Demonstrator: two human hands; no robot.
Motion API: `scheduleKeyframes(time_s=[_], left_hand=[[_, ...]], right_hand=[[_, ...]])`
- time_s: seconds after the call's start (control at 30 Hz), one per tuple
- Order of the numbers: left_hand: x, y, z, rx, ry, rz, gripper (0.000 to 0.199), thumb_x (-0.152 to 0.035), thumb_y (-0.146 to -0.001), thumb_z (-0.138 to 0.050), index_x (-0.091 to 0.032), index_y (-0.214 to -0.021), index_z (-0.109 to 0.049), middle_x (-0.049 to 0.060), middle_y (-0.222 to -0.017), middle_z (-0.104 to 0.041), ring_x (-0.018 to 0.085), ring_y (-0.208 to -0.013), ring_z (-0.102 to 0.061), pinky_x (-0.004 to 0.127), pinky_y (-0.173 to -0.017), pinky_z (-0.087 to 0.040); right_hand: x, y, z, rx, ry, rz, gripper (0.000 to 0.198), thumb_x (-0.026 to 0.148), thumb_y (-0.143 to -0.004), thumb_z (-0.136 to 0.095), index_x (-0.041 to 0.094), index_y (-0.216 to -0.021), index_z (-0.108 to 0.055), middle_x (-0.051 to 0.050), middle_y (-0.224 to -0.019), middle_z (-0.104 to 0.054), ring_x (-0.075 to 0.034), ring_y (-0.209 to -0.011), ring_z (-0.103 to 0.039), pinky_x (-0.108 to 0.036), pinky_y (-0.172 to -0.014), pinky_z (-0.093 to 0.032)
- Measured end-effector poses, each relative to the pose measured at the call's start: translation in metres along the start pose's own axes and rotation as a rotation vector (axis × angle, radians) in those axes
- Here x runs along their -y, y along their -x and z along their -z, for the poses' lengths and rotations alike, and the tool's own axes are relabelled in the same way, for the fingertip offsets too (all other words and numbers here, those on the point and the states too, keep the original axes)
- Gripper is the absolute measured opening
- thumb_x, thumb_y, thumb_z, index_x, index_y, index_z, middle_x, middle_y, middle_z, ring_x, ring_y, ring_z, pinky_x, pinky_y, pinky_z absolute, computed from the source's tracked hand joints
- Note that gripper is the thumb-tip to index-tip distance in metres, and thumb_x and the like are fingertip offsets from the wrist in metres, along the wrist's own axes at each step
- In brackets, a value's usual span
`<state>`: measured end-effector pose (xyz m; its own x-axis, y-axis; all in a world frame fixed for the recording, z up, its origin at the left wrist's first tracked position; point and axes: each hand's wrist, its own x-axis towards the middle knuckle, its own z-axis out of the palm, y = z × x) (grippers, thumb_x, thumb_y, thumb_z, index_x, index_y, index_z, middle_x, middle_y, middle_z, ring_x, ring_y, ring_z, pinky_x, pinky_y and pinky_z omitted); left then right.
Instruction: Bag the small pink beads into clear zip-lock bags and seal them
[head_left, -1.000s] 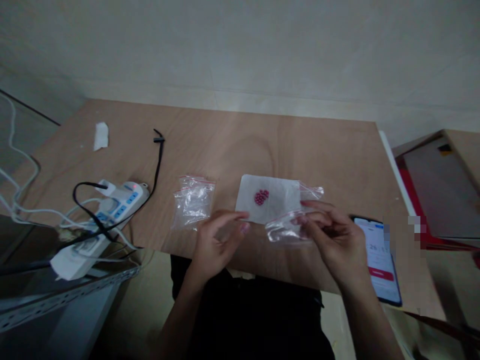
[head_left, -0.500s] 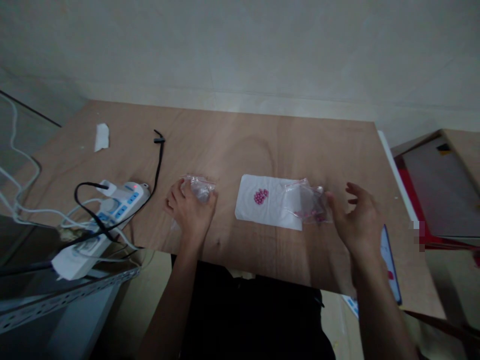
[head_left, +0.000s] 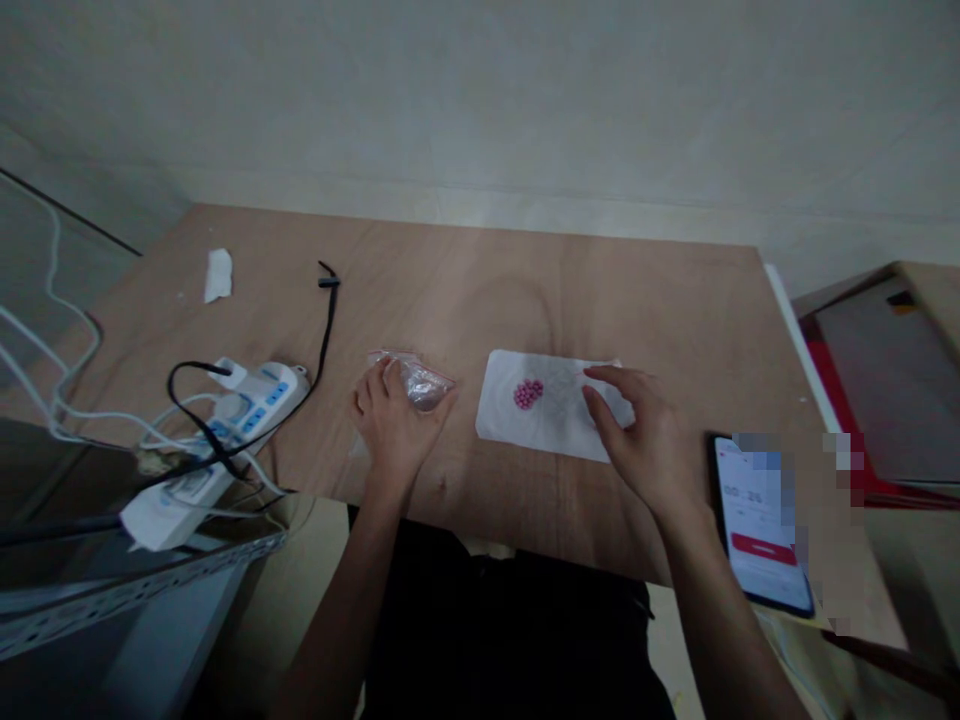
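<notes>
A second ago our right hand [head_left: 646,440] pinched a loose bag at the right end of the paper [head_left: 496,425]; half a second ago it had let go and stood off to the paper's right. Now it has come back over the paper's right end, thumb and forefinger spread, nothing visible between them, pointing at the beads [head_left: 529,394]. These stay in one cluster on the paper, left of its middle. We cannot make out where the loose bag lies behind the hand.

Our left hand [head_left: 391,425] has gone from the paper's near edge to the bags [head_left: 429,388] left of the paper. Its fingers are curled over the plastic, thumb apart; we cannot tell whether it grips one.

As we judge it, the right hand is freed near the beads while the left is busy with the bags.
</notes>
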<state>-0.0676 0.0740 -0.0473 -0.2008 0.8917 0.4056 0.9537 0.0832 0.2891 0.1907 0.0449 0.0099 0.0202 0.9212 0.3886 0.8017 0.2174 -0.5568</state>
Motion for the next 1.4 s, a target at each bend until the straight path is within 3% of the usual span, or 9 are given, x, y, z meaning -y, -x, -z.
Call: scheduleKeyframes(time_s=[0.1,0.33,0.57,0.7,0.8,0.9,1.07,1.23,1.4], left_hand=[[-0.003,0.003,0.0,0.053,-0.018,-0.019,0.071,-0.058,-0.069,-0.074,-0.011,-0.12,-0.06,0.023,-0.136,-0.055,0.04,-0.125,-0.049,0.053,-0.105,-0.031],[-0.006,0.007,0.002,0.005,0.023,-0.091,0.05,-0.041,-0.077,-0.072,-0.016,-0.119,-0.062,0.019,-0.137,-0.056,0.036,-0.129,-0.047,0.052,-0.106,-0.029],[0.0,0.013,0.003,-0.04,0.113,-0.258,0.028,-0.032,-0.088,-0.063,-0.019,-0.113,-0.068,0.009,-0.098,-0.075,0.027,-0.096,-0.065,0.045,-0.096,-0.036],[0.002,0.01,0.018,-0.068,0.324,-0.354,0.019,-0.027,-0.092,-0.059,-0.021,-0.104,-0.072,0.004,-0.092,-0.077,0.02,-0.085,-0.069,0.039,-0.089,-0.043],[0.001,0.006,0.034,0.004,0.517,-0.384,0.017,-0.025,-0.091,-0.06,-0.022,-0.101,-0.073,0.003,-0.094,-0.078,0.019,-0.085,-0.071,0.036,-0.085,-0.049],[-0.002,0.005,0.05,0.118,0.661,-0.308,0.017,-0.026,-0.087,-0.065,-0.022,-0.101,-0.074,0.003,-0.094,-0.078,0.019,-0.086,-0.072,0.035,-0.083,-0.054],[-0.012,0.008,0.064,0.221,0.864,-0.1,0.007,-0.024,-0.08,-0.072,-0.021,-0.086,-0.074,0.001,-0.085,-0.078,0.016,-0.08,-0.073,0.028,-0.078,-0.058],[-0.02,0.006,0.068,0.343,1.021,-0.052,0.012,-0.032,-0.078,-0.073,-0.02,-0.081,-0.074,0.001,-0.079,-0.077,0.016,-0.073,-0.073,0.026,-0.071,-0.06],[-0.029,0.005,0.075,0.408,0.998,-0.032,0.018,-0.037,-0.083,-0.065,-0.021,-0.082,-0.073,0.002,-0.077,-0.076,0.016,-0.069,-0.07,0.026,-0.063,-0.057]], right_hand=[[0.0,0.006,-0.002,0.021,-0.004,0.007,0.024,0.029,-0.092,-0.056,0.013,-0.103,-0.071,-0.013,-0.106,-0.072,-0.028,-0.103,-0.066,-0.046,-0.093,-0.051],[0.0,0.014,-0.007,0.021,-0.034,0.033,0.021,0.026,-0.092,-0.057,0.014,-0.101,-0.071,-0.012,-0.103,-0.073,-0.027,-0.101,-0.066,-0.045,-0.091,-0.052],[0.018,0.005,-0.02,0.061,-0.17,0.086,0.017,0.022,-0.092,-0.058,0.016,-0.101,-0.071,-0.01,-0.103,-0.074,-0.024,-0.1,-0.066,-0.042,-0.09,-0.053],[0.028,-0.007,-0.034,0.142,-0.335,0.108,0.017,0.02,-0.092,-0.057,0.019,-0.101,-0.071,-0.01,-0.106,-0.072,-0.022,-0.102,-0.066,-0.04,-0.09,-0.054],[0.034,-0.019,-0.04,0.258,-0.432,0.13,0.019,0.02,-0.092,-0.057,0.022,-0.103,-0.071,-0.008,-0.113,-0.071,-0.021,-0.108,-0.064,-0.041,-0.095,-0.051],[0.041,-0.029,-0.038,0.391,-0.515,0.183,0.016,0.02,-0.09,-0.06,0.023,-0.101,-0.072,-0.007,-0.113,-0.071,-0.02,-0.108,-0.065,-0.037,-0.096,-0.049],[0.048,-0.031,-0.028,0.649,-0.666,0.161,0.014,0.02,-0.089,-0.061,0.021,-0.097,-0.073,-0.002,-0.095,-0.075,-0.013,-0.084,-0.068,-0.026,-0.078,-0.052],[0.046,-0.026,-0.023,0.764,-0.87,0.117,0.02,0.025,-0.092,-0.055,0.017,-0.097,-0.073,-0.003,-0.085,-0.074,-0.013,-0.077,-0.066,-0.025,-0.07,-0.051],[0.044,-0.024,-0.02,0.778,-0.921,-0.009,0.015,0.023,-0.086,-0.062,0.018,-0.092,-0.074,-0.002,-0.087,-0.075,-0.013,-0.077,-0.067,-0.026,-0.072,-0.053]])
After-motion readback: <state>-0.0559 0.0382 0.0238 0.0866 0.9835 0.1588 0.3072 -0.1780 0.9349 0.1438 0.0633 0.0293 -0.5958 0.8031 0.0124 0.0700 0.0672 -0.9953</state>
